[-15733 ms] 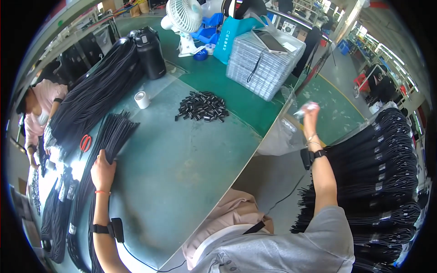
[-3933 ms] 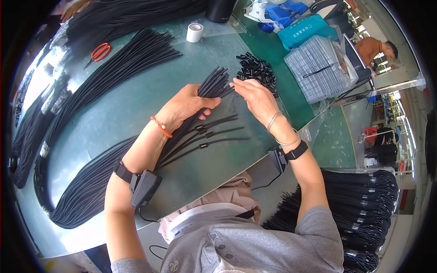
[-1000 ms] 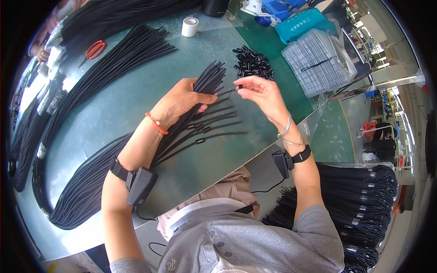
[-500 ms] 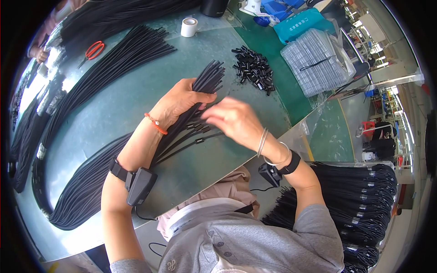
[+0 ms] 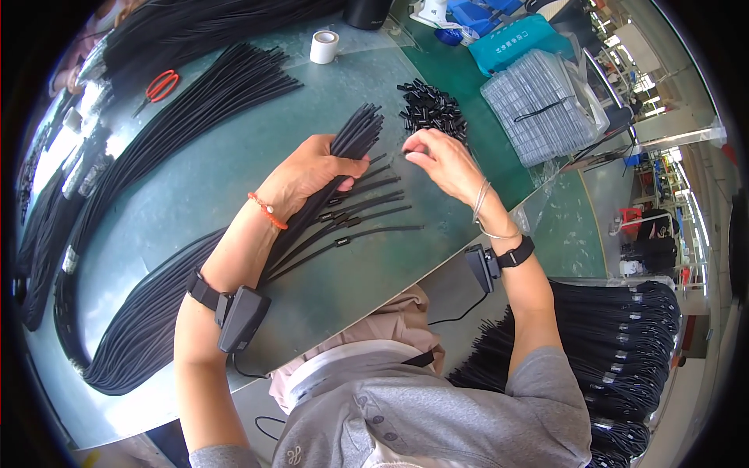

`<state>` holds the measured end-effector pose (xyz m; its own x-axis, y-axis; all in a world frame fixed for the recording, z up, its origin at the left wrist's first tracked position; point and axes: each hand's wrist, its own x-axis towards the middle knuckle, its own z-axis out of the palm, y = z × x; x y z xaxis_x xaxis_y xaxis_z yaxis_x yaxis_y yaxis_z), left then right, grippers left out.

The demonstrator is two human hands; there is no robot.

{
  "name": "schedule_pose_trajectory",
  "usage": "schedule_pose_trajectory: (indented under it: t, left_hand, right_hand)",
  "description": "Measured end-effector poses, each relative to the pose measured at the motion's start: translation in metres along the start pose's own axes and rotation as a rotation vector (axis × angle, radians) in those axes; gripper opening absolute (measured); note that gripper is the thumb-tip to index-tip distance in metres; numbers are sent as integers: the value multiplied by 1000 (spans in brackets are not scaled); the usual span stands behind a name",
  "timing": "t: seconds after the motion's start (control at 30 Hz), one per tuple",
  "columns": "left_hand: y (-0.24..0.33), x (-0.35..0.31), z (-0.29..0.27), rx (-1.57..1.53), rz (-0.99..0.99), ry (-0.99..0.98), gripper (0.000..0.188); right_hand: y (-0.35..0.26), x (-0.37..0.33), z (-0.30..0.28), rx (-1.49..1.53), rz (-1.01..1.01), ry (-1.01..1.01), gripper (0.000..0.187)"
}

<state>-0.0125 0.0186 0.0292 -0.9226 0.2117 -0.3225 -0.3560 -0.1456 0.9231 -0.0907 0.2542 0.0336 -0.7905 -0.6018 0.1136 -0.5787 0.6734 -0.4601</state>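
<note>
Left grip [image 5: 314, 168]: clasped round black cords [image 5: 359, 131], ends jutting toward one o'clock!
Right grip [image 5: 443, 160]: left grip's three o'clock, fingers curled, can't tell whether closed.
Black tube pile [image 5: 431, 109]: right grip's twelve o'clock, on the table [image 5: 359, 285].

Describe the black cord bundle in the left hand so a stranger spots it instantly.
On the green table, find the left hand, an orange bracelet at its wrist. The black cord bundle pokes out past its thumb; unlike the neighbouring bundle, it is gripped.
</note>
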Motion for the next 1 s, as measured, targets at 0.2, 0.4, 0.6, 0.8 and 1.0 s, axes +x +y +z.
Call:
schedule_pose_trajectory:
  t: [0.2,0.4,0.6,0.8,1.0]
  left_hand:
    - [-2,0,0,-3,11,21,21]
    - [-1,1,-1,1,10,-19,23]
    - [3,-4,-1,-210,-5,32,24]
    - [0,-2,-12,-222,-32,10,22]
    - [6,-1,-6,-244,-54,10,24]
  right_hand:
    - [-18,2,8,587,33,-133,13]
    - [-25,2,6,589,-143,-78,13]
    - [-83,-25,40,-157,-560,97,8]
    - [-32,12,8,-143,-243,329,11]
    - [15,17,13,-241,-379,295,14]
